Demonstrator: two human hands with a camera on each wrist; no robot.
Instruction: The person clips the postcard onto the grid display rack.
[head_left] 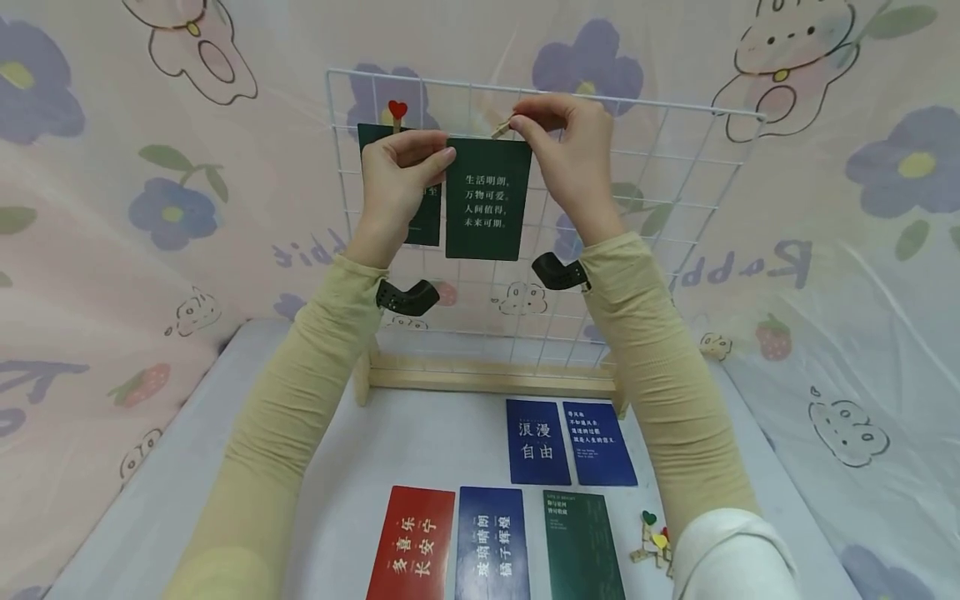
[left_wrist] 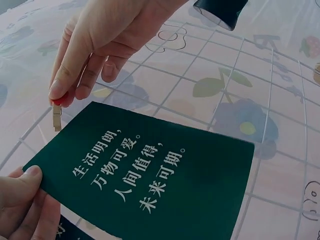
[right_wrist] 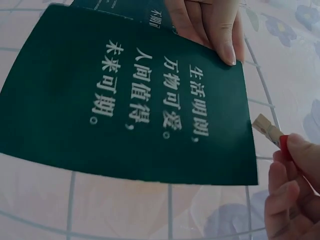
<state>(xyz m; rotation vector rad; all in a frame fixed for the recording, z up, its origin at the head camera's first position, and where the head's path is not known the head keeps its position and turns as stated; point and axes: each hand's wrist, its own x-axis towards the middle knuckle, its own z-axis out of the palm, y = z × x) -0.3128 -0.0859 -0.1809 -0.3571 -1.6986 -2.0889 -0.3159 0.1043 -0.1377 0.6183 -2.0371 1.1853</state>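
A green card [head_left: 486,200] with white Chinese writing stands upright against the white wire grid [head_left: 675,104]. My left hand [head_left: 405,187] pinches its upper left corner between thumb and fingers; in the left wrist view the thumb [left_wrist: 30,180] lies on the card's face. At the card's top edge my right hand [head_left: 573,154] pinches a small wooden clothespin [right_wrist: 267,130] by its red end. The clothespin's tip is close to the edge; whether it touches, I cannot tell. Behind my left hand hangs another green card [head_left: 426,221], partly hidden, under a red heart clothespin [head_left: 397,112].
The grid stands in a wooden base [head_left: 487,379]. On the white table [head_left: 337,483] lie two small blue cards [head_left: 538,454] [head_left: 600,454], a red card [head_left: 412,542], a larger blue card [head_left: 492,542] and a green card [head_left: 581,550]. Several heart clothespins [head_left: 651,542] lie by my right sleeve.
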